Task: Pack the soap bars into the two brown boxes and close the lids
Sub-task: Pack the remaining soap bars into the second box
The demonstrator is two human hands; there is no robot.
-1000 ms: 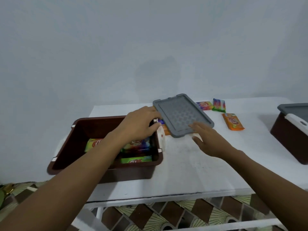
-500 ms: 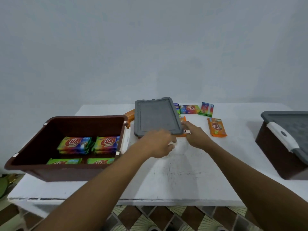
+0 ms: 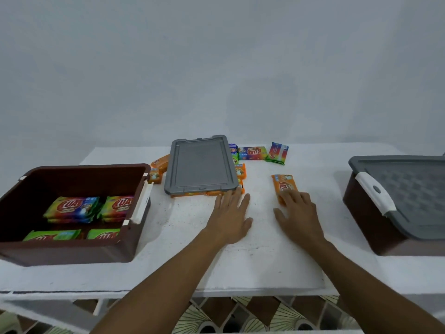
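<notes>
An open brown box (image 3: 72, 173) stands at the left with several wrapped soap bars (image 3: 72, 208) inside. Its grey lid (image 3: 201, 165) lies flat in the middle of the table, resting on orange soap bars (image 3: 192, 194). My left hand (image 3: 230, 215) lies flat and open just in front of the lid's near right corner, fingertips at an orange bar. My right hand (image 3: 298, 215) is open, its fingertips on the near end of a lone orange soap bar (image 3: 284, 185). A second brown box (image 3: 370, 220) at the right has its grey lid (image 3: 409, 194) on.
More soap bars lie behind the lid: a multicoloured one (image 3: 251, 153), a tilted one (image 3: 277, 153), and orange ones (image 3: 160, 162) at the lid's left. The white table (image 3: 252, 261) ends at a front edge near me; patterned floor tiles (image 3: 240, 317) show below.
Both hands have let go of the grey lid, which now rests on the soap bars. My left hand moved to its near right corner; my right hand shifted right onto the lone orange bar.
</notes>
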